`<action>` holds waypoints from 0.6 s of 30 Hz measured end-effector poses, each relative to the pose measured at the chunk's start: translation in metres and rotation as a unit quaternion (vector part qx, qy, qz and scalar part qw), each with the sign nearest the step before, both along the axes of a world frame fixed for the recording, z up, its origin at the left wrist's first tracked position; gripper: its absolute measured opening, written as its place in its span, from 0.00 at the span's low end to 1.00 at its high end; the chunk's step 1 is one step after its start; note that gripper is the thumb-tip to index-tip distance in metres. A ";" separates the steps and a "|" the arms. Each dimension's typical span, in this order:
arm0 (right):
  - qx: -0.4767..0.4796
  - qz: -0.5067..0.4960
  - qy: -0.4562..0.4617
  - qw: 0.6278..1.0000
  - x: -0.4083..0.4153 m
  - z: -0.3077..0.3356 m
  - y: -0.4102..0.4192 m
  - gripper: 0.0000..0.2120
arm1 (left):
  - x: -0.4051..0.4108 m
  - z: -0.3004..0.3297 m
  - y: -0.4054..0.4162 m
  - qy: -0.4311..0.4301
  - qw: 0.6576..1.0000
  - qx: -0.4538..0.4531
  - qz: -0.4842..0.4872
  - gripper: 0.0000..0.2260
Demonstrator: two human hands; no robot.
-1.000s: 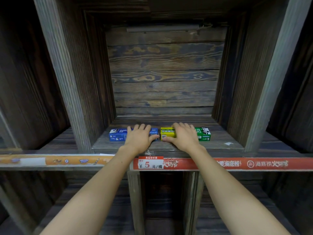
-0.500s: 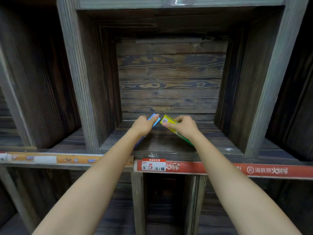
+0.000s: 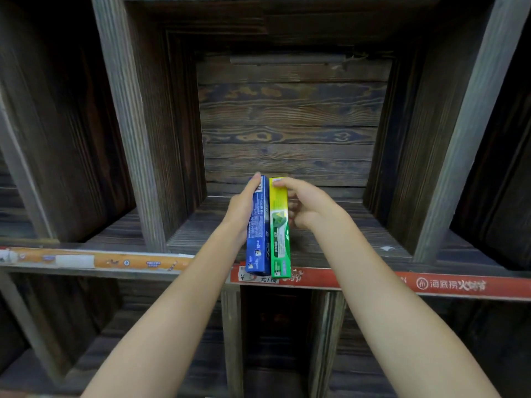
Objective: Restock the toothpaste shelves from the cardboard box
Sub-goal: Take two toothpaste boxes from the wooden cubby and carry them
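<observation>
Filling most of your view is a dark wooden shelving unit [image 3: 138, 133] of square cubbies, and you face its middle cubby [image 3: 290, 116], whose back wall is made of horizontal grained planks. A slim bar [image 3: 287, 59] runs across the top of that back wall. The cubby floor [image 3: 344, 234] is bare plank around your hands. Along the front edge of the shelf runs a red label strip [image 3: 431, 282] with white characters on your right, and an orange and white strip [image 3: 94, 261] on your left. Below the strip, lower cubbies [image 3: 275, 334] show as dark openings split by narrow uprights.

Your two bare forearms reach up from the bottom of the view into the middle cubby. Your left hand [image 3: 244, 208] is wrapped around the blue toothpaste box [image 3: 258, 225], with the thumb lying along its upper end. Your right hand [image 3: 310, 208] pinches the green and yellow toothpaste box [image 3: 280, 225] near its yellow far end, thumb on top and fingers curled at its right side. Both boxes point lengthwise into the cubby, side by side and touching along their long edges, with their near ends reaching out over the red strip and covering part of a white price tag [image 3: 258, 278]. You cannot tell whether they rest on the cubby floor or are held just above it.
</observation>
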State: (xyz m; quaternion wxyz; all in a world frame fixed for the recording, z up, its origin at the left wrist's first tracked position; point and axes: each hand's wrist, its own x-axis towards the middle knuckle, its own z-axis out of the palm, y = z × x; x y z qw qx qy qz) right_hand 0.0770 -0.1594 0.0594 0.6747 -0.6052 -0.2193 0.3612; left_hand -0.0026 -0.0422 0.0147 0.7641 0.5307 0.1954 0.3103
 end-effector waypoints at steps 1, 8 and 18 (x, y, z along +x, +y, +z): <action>0.014 0.004 0.021 1.000 -0.003 -0.002 -0.001 0.07 | 0.001 0.000 -0.003 0.000 1.000 0.002 -0.007 0.37; 0.050 -0.004 0.004 0.999 -0.001 -0.017 -0.018 0.06 | 0.006 -0.010 -0.024 -0.001 0.999 -0.017 -0.050 0.29; 0.081 -0.058 0.048 0.994 0.028 -0.051 -0.070 0.27 | 0.021 -0.023 -0.061 0.043 0.995 -0.032 -0.090 0.23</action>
